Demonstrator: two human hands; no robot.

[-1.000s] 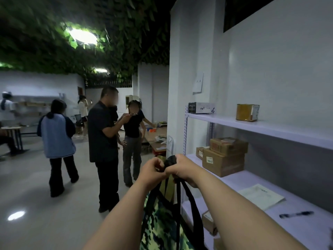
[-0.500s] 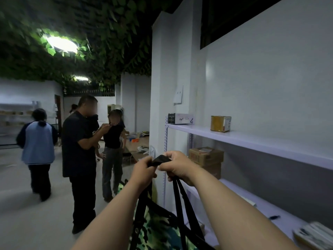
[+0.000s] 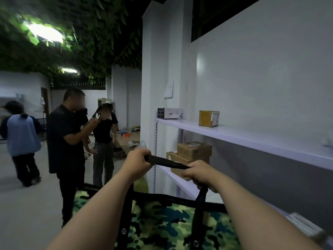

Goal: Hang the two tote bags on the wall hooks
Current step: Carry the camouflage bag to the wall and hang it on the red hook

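A green camouflage tote bag (image 3: 162, 226) with black straps hangs below my arms at the bottom of the view. My left hand (image 3: 137, 160) and my right hand (image 3: 200, 175) are both closed on its black handle strap (image 3: 167, 162), which is stretched taut between them at about chest height. The strap's two ends run down from my fists to the bag. A yellowish object (image 3: 141, 184) shows behind the bag, too hidden to identify. No wall hook can be made out; the white pillar (image 3: 155, 87) stands just beyond my hands.
A white shelving unit (image 3: 234, 136) runs along the wall at right, holding cardboard boxes (image 3: 191, 154), a white box (image 3: 169, 113) and a yellow box (image 3: 208, 118). Three people (image 3: 66, 141) stand on the floor at left. A low table (image 3: 128, 138) lies beyond.
My hands have drawn apart, pulling the strap out straight between them. The view has swung toward the shelves and the bag now spreads wider below.
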